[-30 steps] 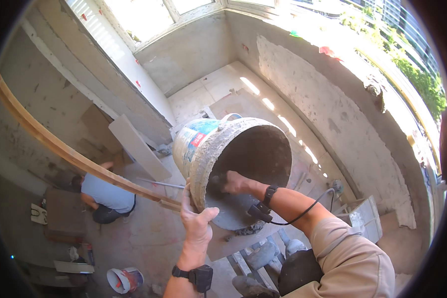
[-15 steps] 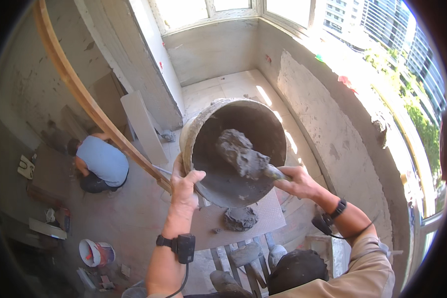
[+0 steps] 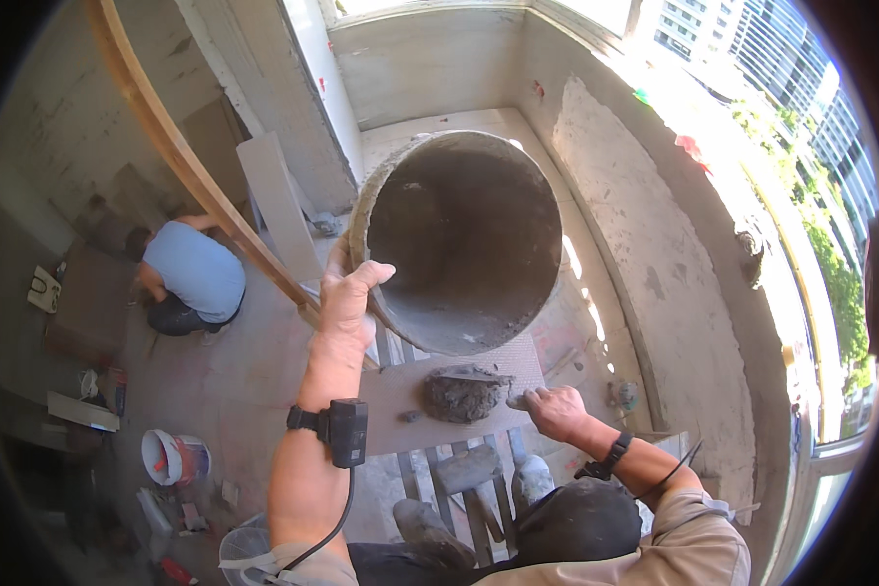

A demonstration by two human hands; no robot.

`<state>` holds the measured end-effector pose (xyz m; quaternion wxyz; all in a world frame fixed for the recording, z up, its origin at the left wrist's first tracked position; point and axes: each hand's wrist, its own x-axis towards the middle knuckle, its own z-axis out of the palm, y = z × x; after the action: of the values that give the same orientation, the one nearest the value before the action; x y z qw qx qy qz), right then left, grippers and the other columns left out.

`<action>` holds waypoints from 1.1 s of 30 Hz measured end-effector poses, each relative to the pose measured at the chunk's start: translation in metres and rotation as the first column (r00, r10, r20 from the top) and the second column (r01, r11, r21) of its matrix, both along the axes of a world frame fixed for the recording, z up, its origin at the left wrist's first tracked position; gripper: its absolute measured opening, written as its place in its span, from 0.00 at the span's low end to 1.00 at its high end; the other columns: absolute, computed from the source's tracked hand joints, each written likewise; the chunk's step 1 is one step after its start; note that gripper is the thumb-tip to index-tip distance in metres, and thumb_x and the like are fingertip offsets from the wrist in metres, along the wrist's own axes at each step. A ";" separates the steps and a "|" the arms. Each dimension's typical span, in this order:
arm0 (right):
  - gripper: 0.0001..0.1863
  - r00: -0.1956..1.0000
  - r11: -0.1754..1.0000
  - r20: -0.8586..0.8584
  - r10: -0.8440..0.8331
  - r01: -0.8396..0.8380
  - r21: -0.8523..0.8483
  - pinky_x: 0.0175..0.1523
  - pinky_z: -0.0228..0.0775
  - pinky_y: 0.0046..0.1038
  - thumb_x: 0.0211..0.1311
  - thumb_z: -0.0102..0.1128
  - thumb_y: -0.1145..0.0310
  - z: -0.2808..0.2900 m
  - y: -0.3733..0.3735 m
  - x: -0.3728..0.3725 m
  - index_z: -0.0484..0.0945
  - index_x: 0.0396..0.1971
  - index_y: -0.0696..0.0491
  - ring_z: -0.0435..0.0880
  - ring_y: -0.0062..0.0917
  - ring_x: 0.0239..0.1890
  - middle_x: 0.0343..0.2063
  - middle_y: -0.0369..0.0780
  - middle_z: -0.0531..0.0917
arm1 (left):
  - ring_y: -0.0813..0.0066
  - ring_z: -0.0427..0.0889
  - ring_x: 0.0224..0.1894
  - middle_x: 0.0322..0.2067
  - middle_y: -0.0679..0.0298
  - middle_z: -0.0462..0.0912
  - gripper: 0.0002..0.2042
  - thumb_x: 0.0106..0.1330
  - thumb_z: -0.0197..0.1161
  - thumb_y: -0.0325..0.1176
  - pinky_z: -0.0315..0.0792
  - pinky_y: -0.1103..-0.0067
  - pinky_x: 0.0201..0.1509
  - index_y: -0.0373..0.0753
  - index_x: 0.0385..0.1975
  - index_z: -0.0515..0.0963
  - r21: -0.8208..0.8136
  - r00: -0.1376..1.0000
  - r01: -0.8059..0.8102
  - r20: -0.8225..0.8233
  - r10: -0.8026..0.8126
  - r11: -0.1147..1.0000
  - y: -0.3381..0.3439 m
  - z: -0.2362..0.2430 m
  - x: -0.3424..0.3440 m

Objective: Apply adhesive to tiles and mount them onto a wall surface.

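Observation:
My left hand point(image 3: 347, 303) grips the near left rim of a mortar bucket point(image 3: 359, 220), tipped so that its dark, grey-coated inside faces me. Below it, a lump of wet grey mortar point(image 3: 464, 394) sits on a tile point(image 3: 393, 396) with a ridged back. Closed around the handle of a trowel point(image 3: 520, 398), my right hand point(image 3: 555, 412) is just right of this lump. Mortar hides most of the trowel's blade.
Slats point(image 3: 415, 488) under the tile carry a mallet point(image 3: 469, 471), close to my knees. A person in a blue shirt point(image 3: 193, 273) crouches at the left, beyond a long wooden strip point(image 3: 181, 161). A white bucket point(image 3: 174, 457) stands lower left. A low wall point(image 3: 654, 234) runs along the right.
My right hand has brought the trowel down out of the bucket to the tile. The mortar it carried now lies on the lump there, which is bigger. My left hand still holds the bucket.

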<state>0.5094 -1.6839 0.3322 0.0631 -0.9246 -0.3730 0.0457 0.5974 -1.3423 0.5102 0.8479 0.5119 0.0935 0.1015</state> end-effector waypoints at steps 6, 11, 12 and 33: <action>0.17 0.981 0.960 -0.010 0.193 -0.187 0.206 0.27 0.73 0.34 0.48 0.63 0.65 0.113 -0.029 -0.005 0.75 0.39 0.53 0.81 0.34 0.23 0.23 0.39 0.79 | 0.76 0.74 0.47 0.48 0.67 0.75 0.34 0.47 0.64 0.19 0.69 0.80 0.54 0.35 0.60 0.67 0.033 1.000 -0.022 0.023 0.022 0.999 0.018 -0.002 -0.018; 0.26 0.995 0.957 0.028 -0.094 0.083 0.279 0.27 0.72 0.36 0.53 0.65 0.64 0.200 -0.019 0.024 0.70 0.52 0.56 0.81 0.40 0.25 0.26 0.44 0.79 | 0.74 0.74 0.50 0.51 0.64 0.76 0.36 0.47 0.67 0.20 0.69 0.80 0.55 0.33 0.62 0.65 0.086 0.999 0.045 0.016 -0.046 0.995 0.003 -0.002 0.000; 0.29 0.986 0.973 0.098 -0.132 0.111 0.201 0.28 0.71 0.38 0.55 0.62 0.63 0.221 -0.002 0.038 0.67 0.56 0.57 0.80 0.41 0.25 0.28 0.45 0.78 | 0.72 0.75 0.50 0.51 0.63 0.76 0.37 0.47 0.67 0.20 0.69 0.79 0.56 0.32 0.62 0.64 0.078 0.997 0.072 0.010 -0.073 0.994 0.001 0.010 -0.002; 0.19 0.966 0.905 0.130 -0.222 0.253 -0.342 0.46 0.78 0.33 0.61 0.53 0.66 0.065 0.155 0.218 0.78 0.50 0.56 0.83 0.33 0.46 0.44 0.44 0.83 | 0.73 0.76 0.48 0.50 0.61 0.76 0.37 0.40 0.59 0.14 0.73 0.80 0.49 0.27 0.60 0.66 0.096 0.999 0.028 -0.019 -0.026 0.995 -0.020 -0.002 -0.010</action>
<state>0.7277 -1.5287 0.3968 -0.1163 -0.9603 -0.2456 0.0637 0.5869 -1.3620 0.5078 0.8227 0.5543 0.0890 0.0901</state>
